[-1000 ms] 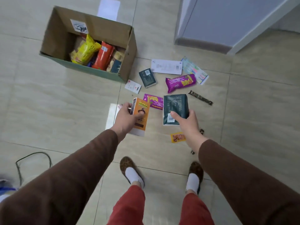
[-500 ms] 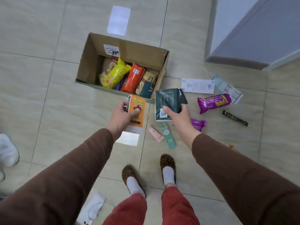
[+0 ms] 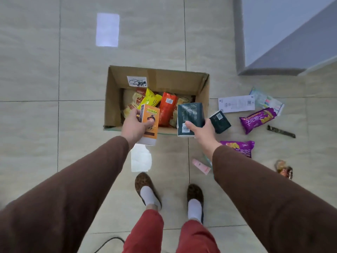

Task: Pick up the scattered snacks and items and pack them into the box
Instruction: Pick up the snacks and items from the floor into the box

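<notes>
Pale tiled floor (image 3: 54, 143), grey wall base at upper right; an open cardboard box (image 3: 113, 99) sits on the tiles straight ahead, already holding snack bags, among them a yellow bag (image 3: 151, 99) and a red pack (image 3: 166, 108); left hand (image 3: 135, 125) grasps an orange carton (image 3: 150, 123) by its side, thumb across the front, held over the box's near edge; right hand (image 3: 201, 131) grasps a dark green packet (image 3: 189, 115) from below, thumb on its barcode end, also over the near right corner of the box; both arms in brown sleeves; scattered on the floor right of the box: a small dark packet (image 3: 220, 122) just beside the right hand, a white slip (image 3: 236, 103), a pale printed sachet (image 3: 267, 100), a purple snack bag (image 3: 257, 119), a thin dark bar (image 3: 280, 131), a second purple bag (image 3: 240, 147) partly behind the right sleeve, a pink tube (image 3: 200, 166), a small brownish wrapper (image 3: 284, 169); a white sheet (image 3: 140, 158) lies below the left hand; two slippered feet at bottom centre.
</notes>
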